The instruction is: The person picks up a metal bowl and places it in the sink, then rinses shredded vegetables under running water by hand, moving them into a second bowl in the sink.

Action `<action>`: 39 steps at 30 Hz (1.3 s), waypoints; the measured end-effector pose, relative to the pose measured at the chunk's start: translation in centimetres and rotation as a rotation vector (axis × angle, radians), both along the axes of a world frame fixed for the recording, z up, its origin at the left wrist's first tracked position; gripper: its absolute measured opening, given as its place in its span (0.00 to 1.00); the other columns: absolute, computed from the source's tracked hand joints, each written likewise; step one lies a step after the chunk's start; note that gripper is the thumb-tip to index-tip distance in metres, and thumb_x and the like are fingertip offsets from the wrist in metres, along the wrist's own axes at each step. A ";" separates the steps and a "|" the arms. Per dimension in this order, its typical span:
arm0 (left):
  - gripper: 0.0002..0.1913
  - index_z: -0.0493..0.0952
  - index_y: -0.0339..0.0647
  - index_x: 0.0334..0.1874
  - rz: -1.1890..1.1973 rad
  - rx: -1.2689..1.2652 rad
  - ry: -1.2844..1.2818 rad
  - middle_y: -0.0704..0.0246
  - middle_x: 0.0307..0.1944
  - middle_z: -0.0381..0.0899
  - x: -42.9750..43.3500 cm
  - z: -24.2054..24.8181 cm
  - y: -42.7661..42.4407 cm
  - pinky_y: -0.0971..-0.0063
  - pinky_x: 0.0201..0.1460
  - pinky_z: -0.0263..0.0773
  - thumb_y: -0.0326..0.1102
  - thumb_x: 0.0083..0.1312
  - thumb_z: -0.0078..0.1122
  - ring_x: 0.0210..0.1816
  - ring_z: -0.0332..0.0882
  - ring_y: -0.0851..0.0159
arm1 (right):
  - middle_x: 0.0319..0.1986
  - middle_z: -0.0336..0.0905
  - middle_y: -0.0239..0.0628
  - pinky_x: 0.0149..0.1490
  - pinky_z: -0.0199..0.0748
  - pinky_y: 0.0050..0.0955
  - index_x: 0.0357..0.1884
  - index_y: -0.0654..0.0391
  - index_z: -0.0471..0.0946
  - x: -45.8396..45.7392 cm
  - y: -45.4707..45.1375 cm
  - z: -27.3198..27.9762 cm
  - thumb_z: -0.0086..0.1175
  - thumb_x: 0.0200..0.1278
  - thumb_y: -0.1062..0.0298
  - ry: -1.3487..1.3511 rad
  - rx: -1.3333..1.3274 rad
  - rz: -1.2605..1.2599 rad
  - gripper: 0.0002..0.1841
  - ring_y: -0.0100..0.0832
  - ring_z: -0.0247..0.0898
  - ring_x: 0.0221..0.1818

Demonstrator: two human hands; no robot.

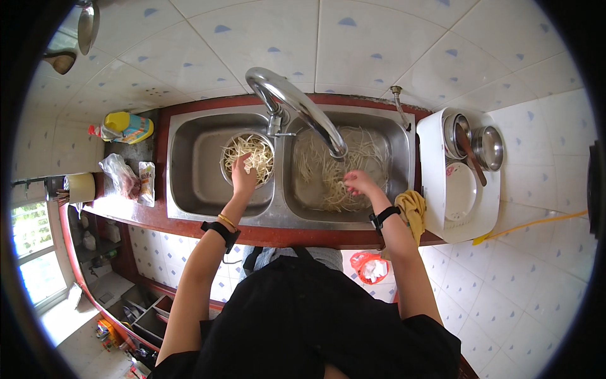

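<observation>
In the left basin [199, 180] of a steel double sink, a round metal bowl [223, 173] is heaped with bean sprouts [258, 150]. My left hand [244, 176] is at the heap, thumb and fingers apart, with no bunch visible in its grasp. The right basin [402, 156] has water in it, and loose bean sprouts [331, 175] are spread through the water. My right hand [360, 182] is over the right part of these sprouts, fingers curled. Whether it pinches any sprouts is not clear. A chrome faucet [303, 102] arches over the right basin, its spout just above my right hand.
Right of the sink stands a white dish rack [433, 199] with metal bowls [487, 148] and a white plate [460, 192]. A yellow cloth [411, 213] hangs at the counter edge. Left are a yellow bottle [128, 127], a plastic bag [118, 175] and a packet [147, 184].
</observation>
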State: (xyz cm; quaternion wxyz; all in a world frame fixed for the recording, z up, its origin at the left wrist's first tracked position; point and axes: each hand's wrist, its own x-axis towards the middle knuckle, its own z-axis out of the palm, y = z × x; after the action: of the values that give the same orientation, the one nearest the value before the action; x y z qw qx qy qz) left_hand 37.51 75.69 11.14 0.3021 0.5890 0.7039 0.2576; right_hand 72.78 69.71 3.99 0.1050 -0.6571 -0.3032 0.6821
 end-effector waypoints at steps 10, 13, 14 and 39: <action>0.15 0.71 0.39 0.40 -0.496 0.035 -0.167 0.59 0.40 0.69 9.6 3.1 -0.6 0.66 0.48 0.63 0.22 0.48 0.47 0.44 0.67 0.53 | 0.34 0.75 0.44 0.41 0.68 0.30 0.38 0.61 0.74 -3.5 0.1 -0.2 0.58 0.40 0.61 -0.066 0.246 0.421 0.21 0.39 0.71 0.37; 0.14 0.71 0.39 0.40 -0.670 0.128 0.015 0.58 0.42 0.69 11.1 -1.3 0.2 0.63 0.50 0.61 0.27 0.49 0.50 0.45 0.67 0.52 | 0.30 0.76 0.40 0.40 0.68 0.31 0.34 0.58 0.76 -3.3 2.9 1.0 0.54 0.45 0.65 -0.272 0.592 0.267 0.12 0.40 0.71 0.34; 0.15 0.71 0.40 0.41 -0.823 0.141 0.090 0.57 0.43 0.68 12.1 -3.1 1.8 0.62 0.52 0.60 0.30 0.49 0.50 0.46 0.66 0.52 | 0.31 0.76 0.41 0.40 0.68 0.33 0.33 0.57 0.76 -1.3 4.1 -1.7 0.52 0.47 0.66 -0.314 0.718 0.197 0.10 0.41 0.70 0.35; 0.20 0.61 0.45 0.55 -0.724 -1.041 0.032 0.52 0.55 0.57 16.2 -7.7 0.2 0.60 0.51 0.60 0.42 0.61 0.40 0.53 0.60 0.50 | 0.56 0.55 0.43 0.50 0.60 0.49 0.53 0.54 0.62 3.5 -0.1 -3.2 0.47 0.53 0.56 -0.363 0.058 0.311 0.25 0.47 0.51 0.57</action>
State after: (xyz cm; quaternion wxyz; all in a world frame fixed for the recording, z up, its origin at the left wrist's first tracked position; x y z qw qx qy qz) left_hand 53.69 75.86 3.46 0.6063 0.5694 0.4976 -0.2461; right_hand 76.31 69.56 0.81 -0.0388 -0.7110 -0.4342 0.5518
